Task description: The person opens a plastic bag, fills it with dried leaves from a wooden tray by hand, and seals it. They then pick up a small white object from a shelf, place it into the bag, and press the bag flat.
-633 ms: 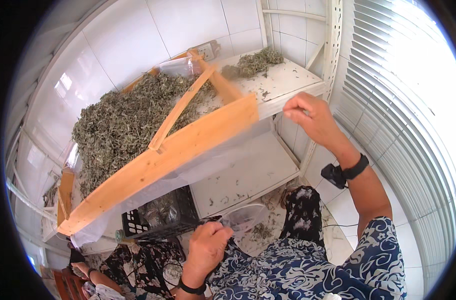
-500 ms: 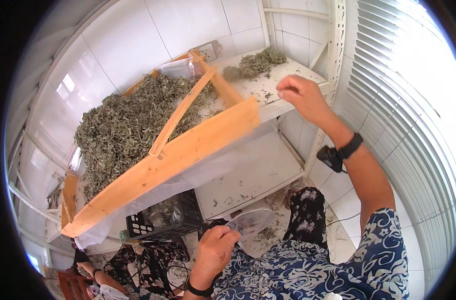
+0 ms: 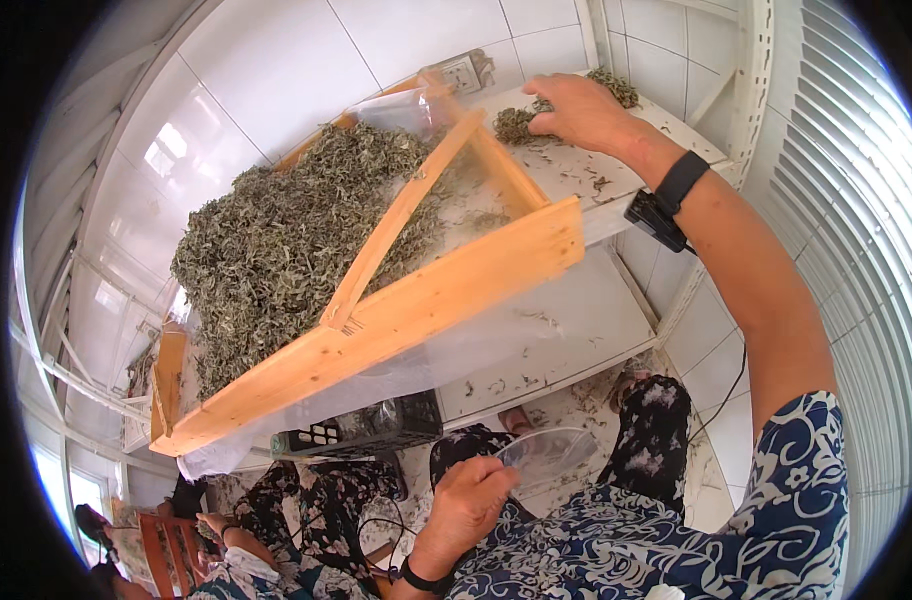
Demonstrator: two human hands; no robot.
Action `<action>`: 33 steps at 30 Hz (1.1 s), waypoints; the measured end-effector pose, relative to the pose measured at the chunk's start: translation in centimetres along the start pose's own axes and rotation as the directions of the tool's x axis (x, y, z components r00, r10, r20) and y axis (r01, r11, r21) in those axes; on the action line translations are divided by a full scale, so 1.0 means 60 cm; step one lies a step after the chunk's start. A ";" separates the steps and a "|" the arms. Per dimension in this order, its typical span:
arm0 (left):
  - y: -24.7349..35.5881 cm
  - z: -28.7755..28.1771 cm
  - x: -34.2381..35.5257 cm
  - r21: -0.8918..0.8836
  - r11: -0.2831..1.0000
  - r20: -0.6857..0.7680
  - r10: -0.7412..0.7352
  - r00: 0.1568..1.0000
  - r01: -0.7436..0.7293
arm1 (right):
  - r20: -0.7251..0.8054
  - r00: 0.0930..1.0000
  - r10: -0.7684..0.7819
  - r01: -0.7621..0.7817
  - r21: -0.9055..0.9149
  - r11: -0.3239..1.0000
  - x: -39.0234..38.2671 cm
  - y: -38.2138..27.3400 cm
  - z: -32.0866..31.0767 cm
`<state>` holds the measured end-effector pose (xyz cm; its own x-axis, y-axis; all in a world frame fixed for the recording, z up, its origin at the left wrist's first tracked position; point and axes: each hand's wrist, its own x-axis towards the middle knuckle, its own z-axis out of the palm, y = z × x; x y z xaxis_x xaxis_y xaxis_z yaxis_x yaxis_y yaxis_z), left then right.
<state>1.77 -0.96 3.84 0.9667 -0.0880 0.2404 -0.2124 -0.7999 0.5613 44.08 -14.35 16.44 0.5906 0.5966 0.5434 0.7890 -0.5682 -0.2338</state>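
Observation:
My left hand (image 3: 468, 507) is closed on the rim of a clear plastic bag (image 3: 551, 452), whose mouth gapes above my lap. My right hand (image 3: 581, 112) reaches over a small pile of dried herb leaves (image 3: 516, 125) at the far right of the white shelf. Its thumb and forefinger are apart, and the palm covers part of that pile. A much larger heap of dried herb (image 3: 286, 250) fills the wooden frame (image 3: 396, 320) on the left, which is lined with clear plastic sheet.
A slanting wooden brace (image 3: 401, 225) crosses the frame. Beneath stand a lower white shelf (image 3: 556, 350) with scattered leaf bits and a black plastic crate (image 3: 366, 425). Another person's hand (image 3: 216, 523) shows at lower left. A white metal post (image 3: 746, 100) and blinds (image 3: 856, 200) stand right.
My right hand has moved away from me onto the small herb pile, its fingers spreading from a closed pose. My left hand keeps its hold on the bag. The whole view has shifted.

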 end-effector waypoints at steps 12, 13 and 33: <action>-0.033 0.016 0.020 -0.001 0.999 0.026 0.035 0.999 -0.035 | 0.427 0.903 0.044 0.110 -0.329 0.938 0.094 -0.001 0.063; -0.035 0.015 0.020 -0.013 0.999 0.030 0.034 0.999 -0.034 | 0.436 0.898 0.051 0.109 -0.334 0.936 0.097 -0.005 0.067; -0.029 -0.018 0.009 0.277 0.951 -0.020 0.152 0.988 -0.140 | 0.075 0.977 0.198 -0.203 0.604 0.771 -0.218 -0.031 -0.124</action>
<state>2.51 1.02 3.84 0.9203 -0.1964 0.3384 -0.2979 -0.9124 0.2808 33.63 -25.34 15.77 0.7462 0.5133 0.4240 0.5906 -0.2164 -0.7774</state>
